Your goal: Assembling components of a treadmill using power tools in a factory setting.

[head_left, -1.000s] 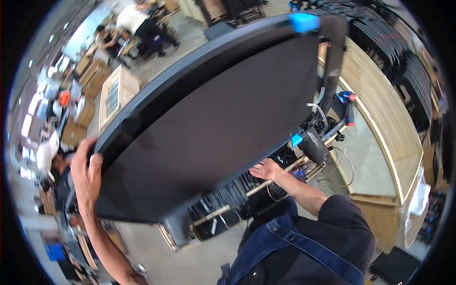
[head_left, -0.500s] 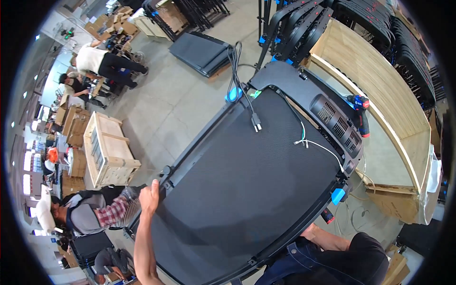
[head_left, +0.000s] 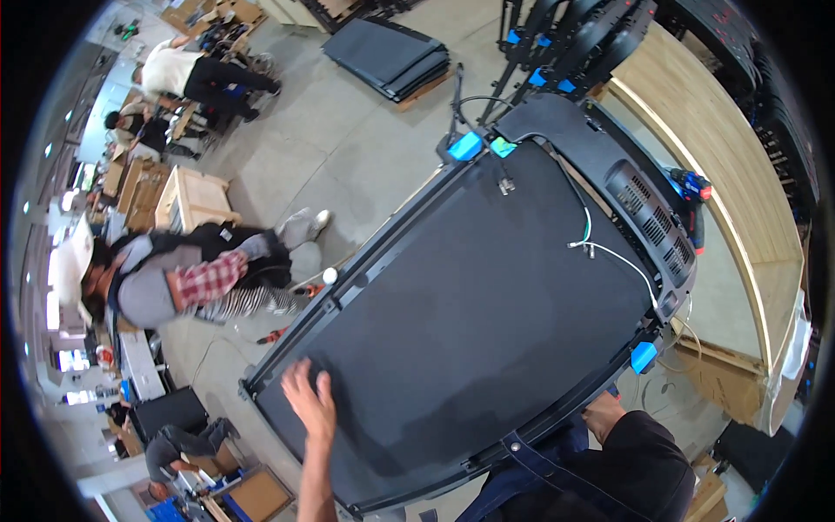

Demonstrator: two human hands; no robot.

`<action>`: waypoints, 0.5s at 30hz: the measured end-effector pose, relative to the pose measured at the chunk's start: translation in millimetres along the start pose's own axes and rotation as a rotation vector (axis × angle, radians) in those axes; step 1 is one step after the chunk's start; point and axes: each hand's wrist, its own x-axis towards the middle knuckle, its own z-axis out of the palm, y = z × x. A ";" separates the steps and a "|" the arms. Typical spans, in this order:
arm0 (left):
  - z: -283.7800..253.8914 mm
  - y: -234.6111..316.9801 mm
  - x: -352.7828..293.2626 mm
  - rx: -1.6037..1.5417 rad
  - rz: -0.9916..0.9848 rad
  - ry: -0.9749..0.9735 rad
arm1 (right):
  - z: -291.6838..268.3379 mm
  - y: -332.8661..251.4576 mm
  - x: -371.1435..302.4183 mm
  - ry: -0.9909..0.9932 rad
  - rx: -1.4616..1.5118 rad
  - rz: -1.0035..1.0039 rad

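Observation:
A treadmill base with a black walking belt (head_left: 470, 313) lies in front of me. My left hand (head_left: 310, 402) is over the belt's left end, fingers spread, holding nothing. My right hand (head_left: 604, 414) is at the near right side rail, below its edge. Its fingers are mostly hidden, and I cannot make out what it holds. A grey motor cover (head_left: 648, 213) spans the right end. Loose wires (head_left: 593, 248) lie on the belt beside it. Blue caps sit at the right-end corners, one a near blue cap (head_left: 644, 357). A cable plug (head_left: 506, 185) rests near the far corner.
Across the rail, a co-worker in a plaid sleeve (head_left: 213, 280) leans in. A blue and red cordless drill (head_left: 693, 187) rests by a wooden crate (head_left: 739, 217). Stacked dark panels (head_left: 387, 56) and black upright frames (head_left: 557, 52) stand beyond. Red-handled tools (head_left: 274, 335) are near the left rail.
My left hand has let go of the far left rail and come over the belt, opening. The co-worker has shifted toward the rail. The cable's coil has dropped from the far corner.

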 end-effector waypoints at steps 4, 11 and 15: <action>-10.9 27.5 -149.6 -0.091 -0.215 -0.066 | -2.4 -36.1 102.7 -0.074 -0.074 -0.020; -14.0 74.2 -297.3 -0.081 -0.568 0.110 | -7.5 -62.4 132.5 -0.166 -0.228 -0.030; -11.2 74.7 -310.7 0.023 -0.595 0.256 | -7.2 -101.3 127.2 -0.123 -0.367 -0.053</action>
